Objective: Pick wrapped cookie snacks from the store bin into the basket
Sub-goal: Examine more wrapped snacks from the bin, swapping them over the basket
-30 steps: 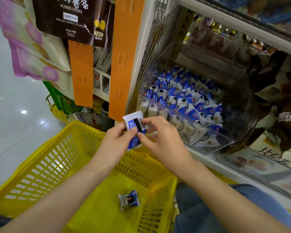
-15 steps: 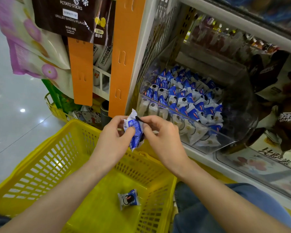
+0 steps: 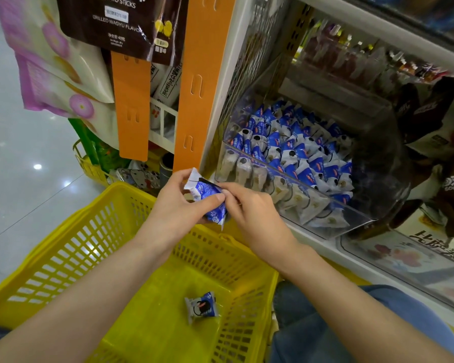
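Note:
A blue-and-white wrapped cookie snack (image 3: 206, 196) is pinched between both hands above the far rim of the yellow basket (image 3: 71, 247). My left hand (image 3: 177, 208) grips its lower part with the thumb across the wrapper; my right hand (image 3: 249, 213) holds its right edge with the fingertips. Another wrapped cookie (image 3: 201, 306) lies on the basket floor. To the right, on the shelf, a clear plastic bin (image 3: 325, 208) holds several of the same blue-and-white snacks (image 3: 286, 150).
Orange hanging strips (image 3: 131, 106) and snack bags (image 3: 55, 66) hang at the upper left. A second yellow basket (image 3: 89, 166) sits on the floor behind. Dark snack bags (image 3: 443, 142) fill the shelf to the right. My blue-trousered knee (image 3: 325, 323) is beside the basket.
The wrapper has been turned in my hands from showing its white barcode side to its blue side. Both hands stay above the basket rim.

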`<state>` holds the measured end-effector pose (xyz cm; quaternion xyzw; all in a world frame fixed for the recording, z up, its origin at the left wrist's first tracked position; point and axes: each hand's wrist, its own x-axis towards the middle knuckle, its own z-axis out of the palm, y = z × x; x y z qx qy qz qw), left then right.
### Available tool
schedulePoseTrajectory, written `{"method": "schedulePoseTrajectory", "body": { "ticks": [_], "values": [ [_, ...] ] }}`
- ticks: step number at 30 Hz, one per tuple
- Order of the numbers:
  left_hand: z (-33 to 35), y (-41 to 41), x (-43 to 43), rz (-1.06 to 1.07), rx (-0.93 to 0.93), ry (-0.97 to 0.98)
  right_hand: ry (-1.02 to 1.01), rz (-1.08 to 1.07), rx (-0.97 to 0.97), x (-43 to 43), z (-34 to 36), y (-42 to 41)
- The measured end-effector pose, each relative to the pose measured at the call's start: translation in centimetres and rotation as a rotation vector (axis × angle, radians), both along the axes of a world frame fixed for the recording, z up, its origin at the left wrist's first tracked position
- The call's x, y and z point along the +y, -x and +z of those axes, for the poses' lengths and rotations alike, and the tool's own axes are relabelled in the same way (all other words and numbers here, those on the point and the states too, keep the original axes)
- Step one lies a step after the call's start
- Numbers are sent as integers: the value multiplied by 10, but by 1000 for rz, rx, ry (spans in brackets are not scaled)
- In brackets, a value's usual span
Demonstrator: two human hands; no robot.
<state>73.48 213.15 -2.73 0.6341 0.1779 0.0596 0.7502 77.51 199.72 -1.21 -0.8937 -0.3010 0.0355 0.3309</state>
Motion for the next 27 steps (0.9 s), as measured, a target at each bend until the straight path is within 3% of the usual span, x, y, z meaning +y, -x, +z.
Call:
{"method": "schedulePoseTrajectory", "body": {
  "ticks": [3, 6, 9, 12, 17, 20, 23, 27],
  "values": [
    [2, -2, 1, 44, -20, 104, -128, -68, 159, 0, 4, 0],
    [2, -3, 3, 138, -72, 267, -273, -140, 645, 4, 8, 4],
    [1, -2, 3, 152, -130, 7, -534, -104, 932, 4, 15, 6],
    [2, -2, 5, 136, -227, -351, -603, -104, 850, 1, 19, 1],
    [8, -3, 19, -43, -383, -912, -411, -60, 578, -2, 17, -2],
    [8, -1, 21, -133, -395, -949, -399, -81, 475, -4, 14, -1],
    [8, -1, 20, -115, -385, -906, -452, -113, 402, -2, 9, 2],
    [4, 1, 14, -72, -408, -837, -357, -71, 336, 0, 6, 5]
  ]
}}
